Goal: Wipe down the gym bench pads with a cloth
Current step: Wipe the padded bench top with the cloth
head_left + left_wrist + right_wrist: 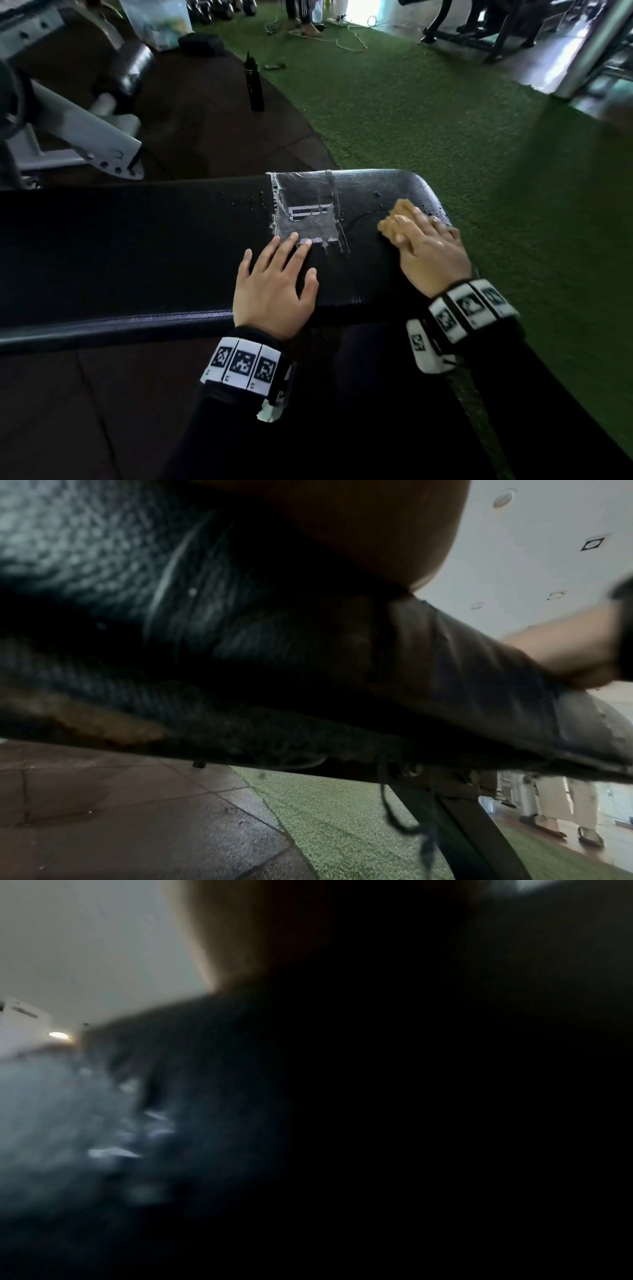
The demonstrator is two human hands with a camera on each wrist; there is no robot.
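Note:
A black padded gym bench (137, 246) runs across the head view, with a taped, worn patch (308, 209) near its right end and water drops around it. My left hand (277, 274) lies flat on the pad, fingers spread, fingertips at the patch's lower edge. My right hand (428, 246) presses a small tan cloth (397, 219) onto the pad near the right end, fingers straight over it. The left wrist view shows the pad's side (240, 642) from below, with the right hand (565, 653) beyond it. The right wrist view is dark and blurred.
A black bottle (254, 84) stands on the dark rubber floor behind the bench. Grey machine parts (85, 130) sit at the left. Green turf (445, 120) spreads to the right. A person's feet (308, 27) and cables lie far back.

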